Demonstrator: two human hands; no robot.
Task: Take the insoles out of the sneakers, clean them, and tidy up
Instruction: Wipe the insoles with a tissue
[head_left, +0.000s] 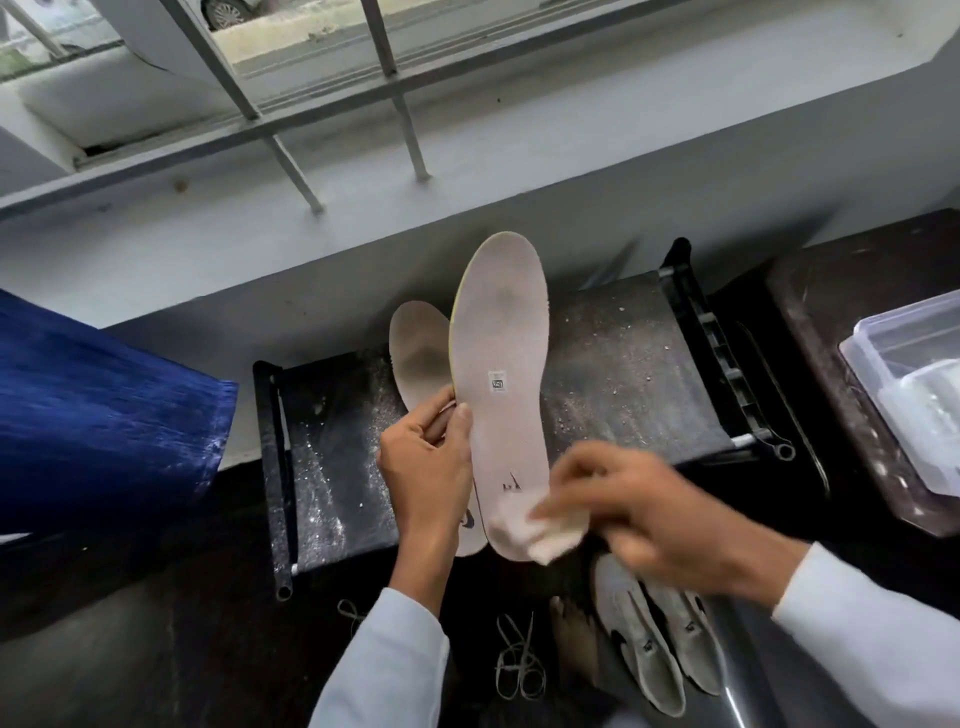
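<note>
My left hand (426, 462) grips two pale grey insoles at their left edges, holding them upright over a dusty black stool. The front insole (501, 353) is larger in view, with a yellowish rim and a small square label. The second insole (418, 353) sits behind it to the left. My right hand (644, 514), blurred, presses a small whitish cloth (530, 525) against the heel end of the front insole. Two grey sneakers (654, 639) lie on the dark floor below my right hand, with loose laces (519, 660) beside them.
The black stool (623, 374) stands against a grey wall under a barred window (311, 104). A blue cloth-covered object (104, 415) is at the left. A clear plastic box (914, 384) rests on a dark surface at the right.
</note>
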